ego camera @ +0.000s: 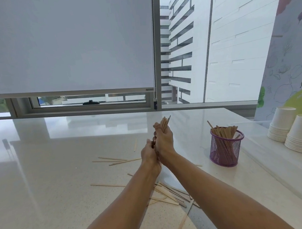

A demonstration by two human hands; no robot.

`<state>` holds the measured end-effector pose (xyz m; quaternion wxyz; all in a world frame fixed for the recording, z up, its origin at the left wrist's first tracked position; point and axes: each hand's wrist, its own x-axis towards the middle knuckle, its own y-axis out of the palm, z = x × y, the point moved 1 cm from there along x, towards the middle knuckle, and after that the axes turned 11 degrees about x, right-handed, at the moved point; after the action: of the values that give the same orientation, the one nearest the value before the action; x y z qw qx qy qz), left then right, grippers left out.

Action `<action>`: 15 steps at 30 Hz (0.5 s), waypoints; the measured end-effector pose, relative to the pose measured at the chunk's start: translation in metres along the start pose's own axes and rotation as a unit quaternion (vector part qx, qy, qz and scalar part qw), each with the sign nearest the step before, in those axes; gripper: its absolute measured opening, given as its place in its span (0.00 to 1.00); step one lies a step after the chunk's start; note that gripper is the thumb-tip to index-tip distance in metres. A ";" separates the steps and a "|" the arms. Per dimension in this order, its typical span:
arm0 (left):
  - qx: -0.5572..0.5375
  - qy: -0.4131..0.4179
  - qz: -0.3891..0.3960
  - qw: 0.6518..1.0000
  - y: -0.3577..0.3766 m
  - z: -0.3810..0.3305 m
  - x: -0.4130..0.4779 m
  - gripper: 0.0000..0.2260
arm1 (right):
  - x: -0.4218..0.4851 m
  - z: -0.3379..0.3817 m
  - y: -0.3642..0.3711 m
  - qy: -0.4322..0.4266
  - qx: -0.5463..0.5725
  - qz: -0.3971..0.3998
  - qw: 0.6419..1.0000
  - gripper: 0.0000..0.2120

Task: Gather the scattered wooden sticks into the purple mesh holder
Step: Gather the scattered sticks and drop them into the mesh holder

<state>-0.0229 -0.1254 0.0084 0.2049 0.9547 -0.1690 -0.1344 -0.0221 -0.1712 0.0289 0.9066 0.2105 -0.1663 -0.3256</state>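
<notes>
**Bundle held above the worktop**

The right hand [163,140] is closed around a bundle [165,122] of sticks, held upright in the air with its tips fanning out above the fist. The left hand [150,154] curls just beneath it; whether it grips the bundle's lower end cannot be told. Loose sticks [167,196] lie scattered on the worktop [61,174] under the forearms. The holder [222,152], already holding sticks, stands to the right, near stacked cups [298,134].
</notes>
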 end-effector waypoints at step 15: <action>0.416 0.170 0.064 0.891 0.009 0.024 0.006 0.11 | 0.032 0.102 -0.043 -0.093 0.016 -0.062 0.994 0.09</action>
<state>-0.0278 -0.1434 -0.0102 -0.1770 0.9479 -0.2329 0.1262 -0.0653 -0.2502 0.1006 0.8620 0.2040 -0.2415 -0.3963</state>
